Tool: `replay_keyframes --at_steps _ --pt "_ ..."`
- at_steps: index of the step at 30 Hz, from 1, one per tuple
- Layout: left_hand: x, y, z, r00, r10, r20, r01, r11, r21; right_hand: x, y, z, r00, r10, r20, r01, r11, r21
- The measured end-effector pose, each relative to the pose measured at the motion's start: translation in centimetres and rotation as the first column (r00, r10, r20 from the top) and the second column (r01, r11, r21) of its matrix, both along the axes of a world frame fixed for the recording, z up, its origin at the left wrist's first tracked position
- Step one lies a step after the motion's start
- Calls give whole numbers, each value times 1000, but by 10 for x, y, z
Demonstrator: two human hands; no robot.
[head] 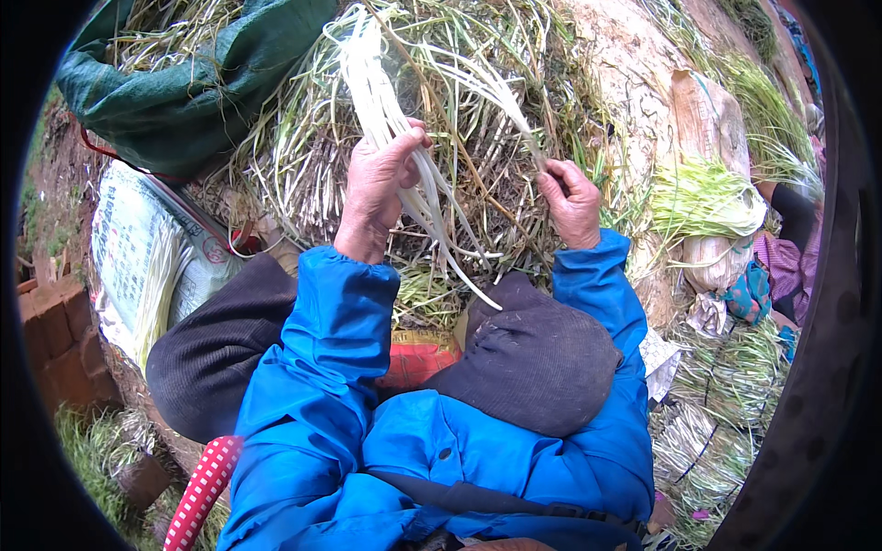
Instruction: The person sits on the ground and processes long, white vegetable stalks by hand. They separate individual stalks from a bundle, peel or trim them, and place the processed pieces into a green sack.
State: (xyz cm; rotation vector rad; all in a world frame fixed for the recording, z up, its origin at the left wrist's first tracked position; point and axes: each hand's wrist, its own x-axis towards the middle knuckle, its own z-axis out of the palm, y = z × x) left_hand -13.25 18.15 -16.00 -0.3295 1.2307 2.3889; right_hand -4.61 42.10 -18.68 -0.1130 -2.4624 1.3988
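My left hand (386, 182) is closed around a bundle of long white stalks (372, 82), whose bright upper part leans away from me. Several loose ends hang below that fist, and one reaches down to my right knee. Between the thumb and fingers of my right hand (570, 200) are a few thin pale stalks (506, 103), fanning up and to the left. Beneath both hands spreads a large heap of uncleaned stalks (324, 182) with dirty ends and green leaves. A dry brown stem (455, 131) slants across the heap.
At upper left stands a green woven sack (200, 103) stuffed with plant matter. White stalks (162, 282) lie on a printed sack (124, 227) at left. Yellow-green stalks (710, 200) rest on a pale sack at right, near another person's sleeve (792, 206). Tied bundles (716, 413) lie lower right; bricks (58, 324) lower left.
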Motion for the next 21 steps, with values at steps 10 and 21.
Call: replay_keyframes --at_steps 10,21 --pt "5 9 7 999 -37 -40 37 999 -2 22 10 -17 953 -140 270 210 945 -252" --pt "32 39 -9 968 -252 5 249 956 -157 53 -27 -2 995 43 86 -40 999 -32"
